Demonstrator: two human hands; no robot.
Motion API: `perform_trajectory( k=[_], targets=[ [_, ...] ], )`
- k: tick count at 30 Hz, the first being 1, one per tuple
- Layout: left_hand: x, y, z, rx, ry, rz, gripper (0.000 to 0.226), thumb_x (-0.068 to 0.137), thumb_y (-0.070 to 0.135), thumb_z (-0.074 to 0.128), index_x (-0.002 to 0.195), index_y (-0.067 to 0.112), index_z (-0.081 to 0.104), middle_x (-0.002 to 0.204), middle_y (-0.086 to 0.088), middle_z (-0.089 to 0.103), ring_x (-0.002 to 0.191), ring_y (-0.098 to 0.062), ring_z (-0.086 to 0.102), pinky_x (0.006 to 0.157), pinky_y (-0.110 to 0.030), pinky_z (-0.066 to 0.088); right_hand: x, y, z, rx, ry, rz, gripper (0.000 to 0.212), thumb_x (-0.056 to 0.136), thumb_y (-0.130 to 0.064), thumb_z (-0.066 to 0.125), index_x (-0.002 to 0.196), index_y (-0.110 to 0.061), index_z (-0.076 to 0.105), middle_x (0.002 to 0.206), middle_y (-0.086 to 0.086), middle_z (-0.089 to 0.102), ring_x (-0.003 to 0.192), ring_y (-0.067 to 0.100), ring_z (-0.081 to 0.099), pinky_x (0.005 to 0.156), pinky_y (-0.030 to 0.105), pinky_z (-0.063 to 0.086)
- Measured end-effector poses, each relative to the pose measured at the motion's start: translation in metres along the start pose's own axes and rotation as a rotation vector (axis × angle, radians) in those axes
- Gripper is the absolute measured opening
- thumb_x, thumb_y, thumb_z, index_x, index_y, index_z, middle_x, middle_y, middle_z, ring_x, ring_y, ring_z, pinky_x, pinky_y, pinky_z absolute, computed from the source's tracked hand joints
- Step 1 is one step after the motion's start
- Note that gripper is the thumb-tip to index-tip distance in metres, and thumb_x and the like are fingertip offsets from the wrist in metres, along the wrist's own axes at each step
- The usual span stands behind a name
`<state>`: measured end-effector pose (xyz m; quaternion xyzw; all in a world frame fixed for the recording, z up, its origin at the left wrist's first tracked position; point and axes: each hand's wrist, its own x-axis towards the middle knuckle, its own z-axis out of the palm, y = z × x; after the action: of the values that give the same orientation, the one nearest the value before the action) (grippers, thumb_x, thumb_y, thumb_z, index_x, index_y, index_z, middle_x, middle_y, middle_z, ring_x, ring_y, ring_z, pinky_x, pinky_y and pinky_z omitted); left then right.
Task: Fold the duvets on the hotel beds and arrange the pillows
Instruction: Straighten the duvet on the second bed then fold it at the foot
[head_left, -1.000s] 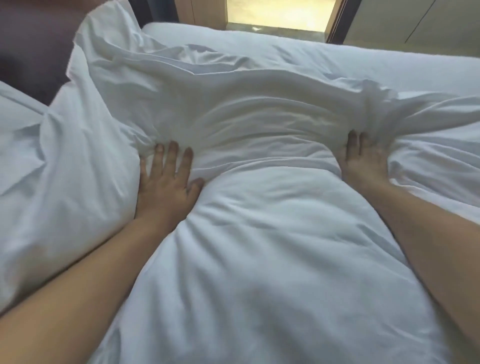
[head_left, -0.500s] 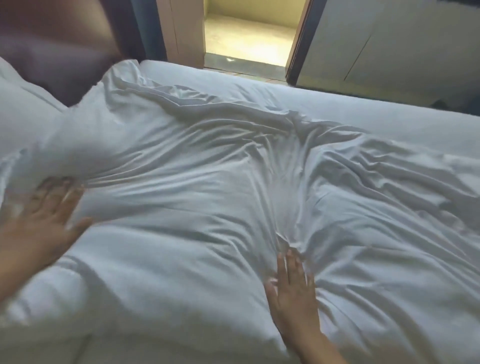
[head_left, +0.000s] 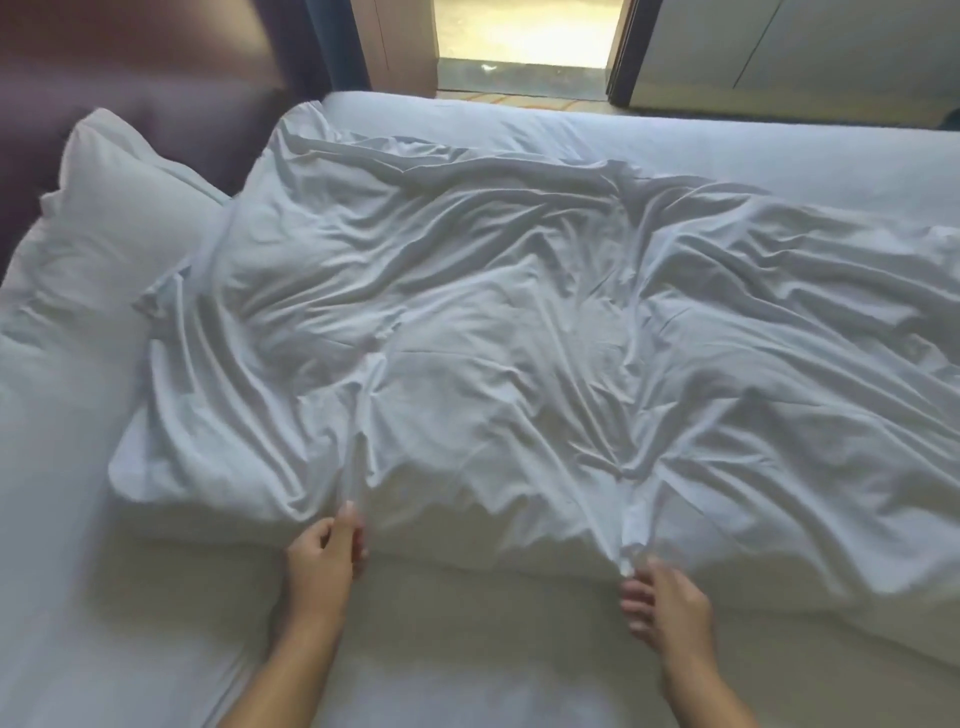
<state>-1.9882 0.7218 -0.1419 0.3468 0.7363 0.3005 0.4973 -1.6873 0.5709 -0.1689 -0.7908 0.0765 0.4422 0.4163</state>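
Along the near edge of the duvet (head_left: 493, 338), both hands grip cloth. The left hand (head_left: 322, 558) pinches a raised ridge of the cover between its thumb and curled fingers. The right hand (head_left: 667, 597) pinches a second tuck farther along, fingers bunched together and somewhat blurred. The duvet lies crumpled on the mattress (head_left: 467, 675). Its long axis runs left to right, so its width spreads away from the fingers toward its far edge. The hands are set apart on the one edge, the left nearer the duvet's left end, where a pillow (head_left: 104, 223) leans against the headboard (head_left: 130, 62). Neither hand looks better placed than the other. The fold probably means lifting this edge with both hands and carrying it straight across to the duvet's far side. No brand, label or writing can be read on the linen.
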Motion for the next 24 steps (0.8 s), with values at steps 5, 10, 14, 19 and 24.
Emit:
perform_trajectory(
  k=[5, 10, 14, 19, 24],
  targets=[
    [0.029, -0.023, 0.028, -0.536, 0.016, -0.430, 0.053, 0.077, 0.066, 0.066, 0.100, 0.017, 0.067, 0.105, -0.006, 0.071, 0.090, -0.028, 0.067, 0.072, -0.045, 0.058, 0.003, 0.024, -0.006, 0.602, -0.150, 0.337, 0.075, 0.042, -0.062, 0.088, 0.090, -0.012, 0.058, 0.080, 0.017, 0.067, 0.058, 0.029, 0.069, 0.068, 0.041, 0.059],
    [0.088, 0.016, 0.027, -0.774, 0.103, -0.280, 0.073, 0.071, 0.067, 0.072, 0.125, 0.019, 0.066, 0.125, -0.008, 0.068, 0.116, -0.030, 0.064, 0.100, -0.055, 0.049, 0.032, -0.025, 0.030, 0.813, -0.178, 0.160, 0.054, 0.066, -0.051, 0.078, 0.110, -0.021, 0.068, 0.099, 0.004, 0.077, 0.076, 0.022, 0.076, 0.067, 0.045, 0.063],
    [0.093, 0.028, 0.020, -0.851, 0.065, -0.346, 0.059, 0.075, 0.058, 0.073, 0.123, 0.024, 0.067, 0.120, -0.005, 0.070, 0.111, -0.031, 0.065, 0.098, -0.055, 0.050, 0.058, -0.041, 0.040, 0.794, -0.105, 0.184, 0.065, 0.061, -0.033, 0.085, 0.122, -0.026, 0.063, 0.100, 0.004, 0.077, 0.085, 0.025, 0.075, 0.074, 0.044, 0.060],
    [0.075, 0.047, -0.015, -0.890, -0.052, -0.266, 0.043, 0.091, 0.046, 0.061, 0.126, 0.023, 0.064, 0.123, -0.006, 0.069, 0.112, -0.030, 0.064, 0.090, -0.049, 0.053, 0.054, -0.015, 0.040, 0.832, -0.136, 0.171, 0.100, 0.040, -0.022, 0.096, 0.133, -0.025, 0.058, 0.119, 0.006, 0.072, 0.101, 0.030, 0.072, 0.086, 0.053, 0.055],
    [0.030, 0.023, -0.083, -0.862, -0.008, -0.224, 0.068, 0.076, 0.052, 0.070, 0.134, 0.020, 0.059, 0.131, -0.009, 0.065, 0.117, -0.031, 0.063, 0.093, -0.054, 0.054, -0.039, 0.023, 0.028, 0.798, -0.152, 0.226, 0.103, 0.029, -0.017, 0.090, 0.128, -0.018, 0.062, 0.117, 0.006, 0.073, 0.106, 0.026, 0.068, 0.085, 0.045, 0.054]
  ],
)
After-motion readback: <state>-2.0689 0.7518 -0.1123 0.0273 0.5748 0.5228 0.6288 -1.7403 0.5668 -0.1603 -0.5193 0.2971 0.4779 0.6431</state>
